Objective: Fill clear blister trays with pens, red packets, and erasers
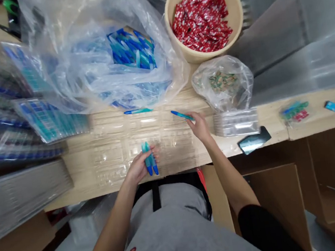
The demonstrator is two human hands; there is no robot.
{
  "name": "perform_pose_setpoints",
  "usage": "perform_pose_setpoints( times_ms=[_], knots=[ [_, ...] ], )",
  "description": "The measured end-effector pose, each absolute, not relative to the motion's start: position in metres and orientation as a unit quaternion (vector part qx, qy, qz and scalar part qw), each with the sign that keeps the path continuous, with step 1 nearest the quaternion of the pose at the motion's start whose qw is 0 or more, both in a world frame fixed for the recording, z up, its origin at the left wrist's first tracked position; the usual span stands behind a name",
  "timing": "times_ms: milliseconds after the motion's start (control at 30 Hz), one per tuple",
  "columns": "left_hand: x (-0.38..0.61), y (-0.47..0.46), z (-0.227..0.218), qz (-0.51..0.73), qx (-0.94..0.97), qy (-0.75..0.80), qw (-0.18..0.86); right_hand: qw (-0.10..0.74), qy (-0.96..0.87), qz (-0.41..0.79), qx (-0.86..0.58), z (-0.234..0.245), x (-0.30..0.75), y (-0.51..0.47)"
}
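Blue-and-teal pens (151, 164) are gripped in my left hand (138, 166), their dark blue ends pointing down toward the table's front edge. My right hand (200, 127) pinches one more pen (181, 115) by its teal end, its blue end pointing up and left. Under and between my hands lie clear plastic trays (109, 149) on the wooden table. A loose pen (137, 111) rests just beyond them. Behind it a large clear plastic bag (81, 83) stands open, with many blue-and-teal pens (131, 50) inside.
A cream bucket (177, 46) full of red packets (201, 20) stands at the back. In front of it sit a bag of small green-and-tan pieces (223, 81), stacked clear trays (235, 123) and a phone (254, 141). Filled pen packs (51, 118) are piled left; cardboard boxes (276, 197) stand below right.
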State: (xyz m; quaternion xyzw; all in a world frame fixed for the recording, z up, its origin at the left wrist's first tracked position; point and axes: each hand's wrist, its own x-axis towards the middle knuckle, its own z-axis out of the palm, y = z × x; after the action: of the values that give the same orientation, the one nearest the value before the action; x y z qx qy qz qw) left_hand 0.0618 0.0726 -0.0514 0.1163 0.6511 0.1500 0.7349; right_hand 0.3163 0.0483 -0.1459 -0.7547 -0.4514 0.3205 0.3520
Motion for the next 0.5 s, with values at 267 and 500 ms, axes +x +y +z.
perform_pose_setpoints(
  times_ms=[267,500],
  knots=[
    [0.088,0.063,-0.060,0.168,0.103,0.599,0.777,0.281,-0.548,0.321,-0.719,-0.169,0.321,0.116],
    [0.097,0.065,-0.067,0.203,0.093,0.610,0.760,0.244,-0.571,0.256,-0.741,-0.174,0.327,0.116]
  ],
)
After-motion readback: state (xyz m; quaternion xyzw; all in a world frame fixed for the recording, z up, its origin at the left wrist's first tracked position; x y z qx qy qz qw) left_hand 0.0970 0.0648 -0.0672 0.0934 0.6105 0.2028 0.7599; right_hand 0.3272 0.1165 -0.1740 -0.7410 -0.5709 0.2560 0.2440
